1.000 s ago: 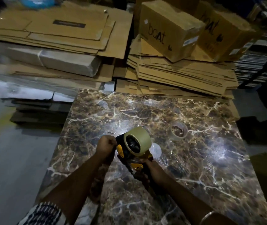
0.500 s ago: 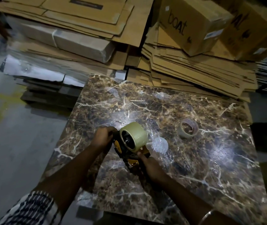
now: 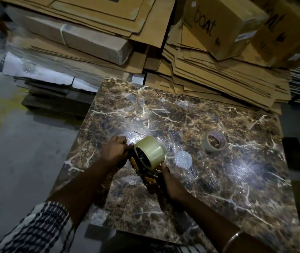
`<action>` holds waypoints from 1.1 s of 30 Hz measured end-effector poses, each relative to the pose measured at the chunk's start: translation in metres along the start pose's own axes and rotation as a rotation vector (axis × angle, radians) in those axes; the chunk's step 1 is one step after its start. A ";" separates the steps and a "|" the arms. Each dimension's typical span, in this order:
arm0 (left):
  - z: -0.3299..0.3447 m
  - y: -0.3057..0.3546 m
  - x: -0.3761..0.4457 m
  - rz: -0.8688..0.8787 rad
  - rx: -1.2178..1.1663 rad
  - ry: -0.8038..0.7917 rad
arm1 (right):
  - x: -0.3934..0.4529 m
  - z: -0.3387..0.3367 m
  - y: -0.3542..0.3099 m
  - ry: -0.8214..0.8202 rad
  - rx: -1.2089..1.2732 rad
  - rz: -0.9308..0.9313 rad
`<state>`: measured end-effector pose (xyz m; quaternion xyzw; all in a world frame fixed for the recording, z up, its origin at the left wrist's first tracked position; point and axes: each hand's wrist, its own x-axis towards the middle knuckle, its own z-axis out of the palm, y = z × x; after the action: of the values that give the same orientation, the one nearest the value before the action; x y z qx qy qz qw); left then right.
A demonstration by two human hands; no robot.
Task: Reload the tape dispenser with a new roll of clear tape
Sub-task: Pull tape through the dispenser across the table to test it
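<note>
A full roll of clear tape (image 3: 150,152) sits mounted on a black and yellow tape dispenser (image 3: 146,173) above the marble-pattern table (image 3: 182,114). My left hand (image 3: 115,152) grips the dispenser's front end beside the roll, fingers curled; what the fingertips hold is hidden. My right hand (image 3: 172,183) grips the dispenser's handle below the roll. A nearly used-up tape roll (image 3: 214,143) lies on the table to the right, apart from both hands.
Crumpled clear plastic wrap (image 3: 183,158) lies on the table just right of the dispenser. Stacks of flattened cardboard (image 3: 218,83) and closed cartons (image 3: 224,24) rise behind the table. Grey floor (image 3: 18,143) lies beyond the table's left edge.
The head camera has moved closer and shifted left, so the table appears further right. Both hands keep their grip on the dispenser, which stays at about the same spot on the table.
</note>
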<state>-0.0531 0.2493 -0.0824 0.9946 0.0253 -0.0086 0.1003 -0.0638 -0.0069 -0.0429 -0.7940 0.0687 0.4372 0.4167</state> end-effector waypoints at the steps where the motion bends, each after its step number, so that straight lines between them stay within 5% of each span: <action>1: 0.000 0.001 -0.004 -0.014 -0.004 -0.001 | -0.006 0.000 -0.007 -0.015 -0.024 -0.006; 33: 0.030 0.012 -0.020 -0.274 -0.011 0.028 | -0.064 -0.003 -0.009 0.136 -0.099 0.100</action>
<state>-0.0731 0.2304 -0.1085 0.9813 0.1622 -0.0082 0.1031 -0.0964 -0.0196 0.0120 -0.8371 0.1147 0.4054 0.3489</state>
